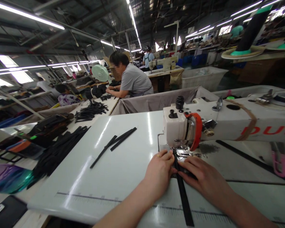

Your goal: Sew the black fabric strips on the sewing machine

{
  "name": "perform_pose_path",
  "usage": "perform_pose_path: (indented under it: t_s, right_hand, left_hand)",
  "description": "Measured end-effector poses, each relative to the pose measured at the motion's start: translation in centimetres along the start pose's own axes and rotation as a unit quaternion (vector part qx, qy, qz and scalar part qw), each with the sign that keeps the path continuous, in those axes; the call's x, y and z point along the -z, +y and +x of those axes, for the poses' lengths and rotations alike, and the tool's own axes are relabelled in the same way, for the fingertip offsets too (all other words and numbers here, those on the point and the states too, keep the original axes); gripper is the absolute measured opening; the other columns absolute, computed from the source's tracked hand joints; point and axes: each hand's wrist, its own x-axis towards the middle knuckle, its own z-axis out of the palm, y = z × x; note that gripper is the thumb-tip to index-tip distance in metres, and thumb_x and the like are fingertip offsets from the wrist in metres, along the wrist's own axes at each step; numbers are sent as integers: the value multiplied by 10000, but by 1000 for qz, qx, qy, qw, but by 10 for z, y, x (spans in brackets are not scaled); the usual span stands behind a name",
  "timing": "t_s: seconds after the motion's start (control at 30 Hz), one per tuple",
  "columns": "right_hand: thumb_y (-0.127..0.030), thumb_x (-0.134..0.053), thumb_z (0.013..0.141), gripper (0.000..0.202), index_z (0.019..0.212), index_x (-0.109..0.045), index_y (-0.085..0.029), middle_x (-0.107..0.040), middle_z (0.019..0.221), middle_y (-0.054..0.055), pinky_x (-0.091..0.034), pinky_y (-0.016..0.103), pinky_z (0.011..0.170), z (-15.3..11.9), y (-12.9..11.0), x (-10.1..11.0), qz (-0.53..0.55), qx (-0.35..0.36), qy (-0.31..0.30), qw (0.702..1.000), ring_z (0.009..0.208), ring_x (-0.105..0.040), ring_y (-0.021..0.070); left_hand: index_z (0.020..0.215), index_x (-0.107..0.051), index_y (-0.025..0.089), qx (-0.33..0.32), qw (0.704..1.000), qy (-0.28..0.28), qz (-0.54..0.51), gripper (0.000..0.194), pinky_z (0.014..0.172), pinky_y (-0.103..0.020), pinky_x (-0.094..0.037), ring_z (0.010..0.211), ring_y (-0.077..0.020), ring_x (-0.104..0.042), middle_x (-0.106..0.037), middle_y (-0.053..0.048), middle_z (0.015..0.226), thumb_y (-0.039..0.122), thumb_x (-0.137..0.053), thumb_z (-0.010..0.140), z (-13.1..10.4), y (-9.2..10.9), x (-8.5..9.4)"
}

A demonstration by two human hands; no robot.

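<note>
A long black strip (184, 199) runs from the table's front edge up to the presser foot area of a white sewing machine (178, 123). My left hand (160, 167) is closed on the strip from the left, its fingertips close to the needle. On the other side my right hand (197, 171) pinches the same strip, thumb and fingers just below the metal plate (182, 152). The strip's far end is hidden under the machine head and my fingers. An orange-red guard (196, 131) curves beside the needle area.
Several short black strips (111, 144) lie on the white table (85, 180), which has a printed ruler. A heap of black strips (59, 152) is at the left. Pink-handled snips (279, 161) rest at the right. A co-worker (135, 79) works beyond a fabric-lined bin (154, 103).
</note>
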Motion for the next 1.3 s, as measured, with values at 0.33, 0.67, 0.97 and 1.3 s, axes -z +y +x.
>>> perform_pose_path:
  t_s: [0.33, 0.67, 0.97, 1.3]
  right_hand:
    - [-296, -495, 980, 146, 1030, -585, -193, -608, 901, 64, -522, 390, 739, -2, 0, -3, -7, -24, -28, 999, 842, -611, 232]
    - [-179, -489, 945, 176, 1085, -595, -173, -612, 893, 62, -530, 378, 725, -2, 1, -2, -11, -19, -15, 1000, 829, -616, 227]
    - [-127, -522, 905, 144, 924, -640, -206, -637, 942, 65, -528, 351, 788, -1, 0, 6, 58, 25, 10, 998, 891, -615, 209]
    - [-162, -582, 864, 159, 980, -672, -224, -677, 1071, 66, -514, 402, 903, 0, 3, 6, 57, 10, 7, 998, 1004, -618, 228]
  left_hand:
    - [1087, -634, 122, 18, 1000, 6, 18, 190, 1072, -439, -445, 1235, -272, -525, -617, -130, 1292, 145, -540, 924, 3, 4, -4]
    - [1066, -649, 114, 42, 999, 17, 26, 170, 1069, -424, -445, 1213, -277, -538, -640, -125, 1238, 146, -576, 916, 14, 3, -2]
    - [1037, -646, 147, 28, 999, 33, 3, 164, 1047, -443, -466, 1174, -264, -556, -649, -108, 1204, 113, -587, 889, 11, 3, 0]
    - [1038, -649, 149, 29, 999, 32, -6, 156, 1060, -434, -451, 1215, -262, -532, -638, -105, 1227, 129, -603, 890, 10, 1, -3]
